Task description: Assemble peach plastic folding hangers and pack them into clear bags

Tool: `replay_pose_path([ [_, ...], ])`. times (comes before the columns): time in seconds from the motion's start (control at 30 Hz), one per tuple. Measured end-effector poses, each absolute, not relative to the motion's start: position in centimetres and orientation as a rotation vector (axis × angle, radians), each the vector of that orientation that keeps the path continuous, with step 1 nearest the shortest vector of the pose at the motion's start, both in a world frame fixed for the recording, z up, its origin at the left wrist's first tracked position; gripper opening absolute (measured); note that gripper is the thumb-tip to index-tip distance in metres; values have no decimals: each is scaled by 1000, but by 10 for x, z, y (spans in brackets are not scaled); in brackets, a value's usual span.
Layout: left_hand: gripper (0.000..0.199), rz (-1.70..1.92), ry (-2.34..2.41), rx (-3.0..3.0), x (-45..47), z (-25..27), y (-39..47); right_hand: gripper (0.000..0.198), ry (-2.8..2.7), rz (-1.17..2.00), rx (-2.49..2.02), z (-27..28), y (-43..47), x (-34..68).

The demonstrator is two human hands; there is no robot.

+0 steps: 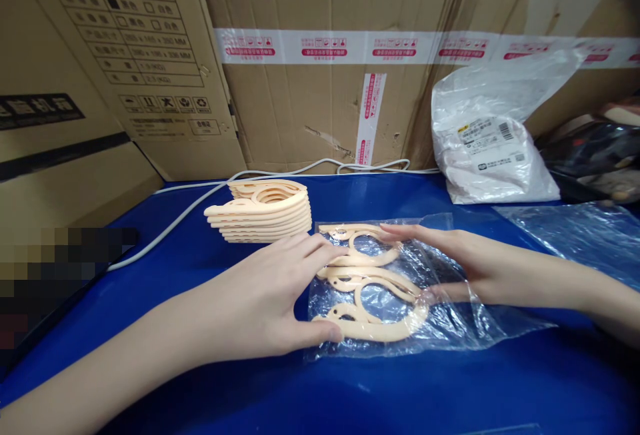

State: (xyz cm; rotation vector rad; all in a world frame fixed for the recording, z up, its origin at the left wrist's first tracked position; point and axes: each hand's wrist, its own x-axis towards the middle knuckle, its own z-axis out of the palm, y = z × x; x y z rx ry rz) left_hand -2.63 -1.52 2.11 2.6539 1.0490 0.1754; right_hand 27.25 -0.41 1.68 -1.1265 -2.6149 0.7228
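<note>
A clear plastic bag [480,328] lies on the blue table, with beige plastic folding hangers [390,330] flat inside it, one above the other. My left hand [270,295] spans the left end of the bagged hangers, its thumb on the lower one and its fingers by the upper one. At the right side, my right hand [455,258] grips the bag, forefinger along the upper hanger and thumb near the right tip of the lower. Behind my left hand stands a neat stack of matching folded hangers [265,212].
Large cardboard boxes [300,102] form a wall behind the blue table [240,388]. A white cable [185,222] runs along the back. A white labelled plastic bag [495,155] stands back right, near another clear bag [590,235]. A dark object [60,288], partly pixelated, is at left.
</note>
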Motion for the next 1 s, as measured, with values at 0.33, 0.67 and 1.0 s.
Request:
replay_pose_path([
  [0.33, 65, 166, 1027, 2675, -29, 25, -17, 79, -2616, 676, -1119, 17, -4, 277],
  [0.67, 58, 680, 1178, 2933, -64, 52, 16, 46, -2244, 855, -1393, 26, 1, 283],
  [1.0, 76, 440, 1576, 2685, -110, 45, 61, 47, -1997, 1153, -1383, 17, 9, 283],
])
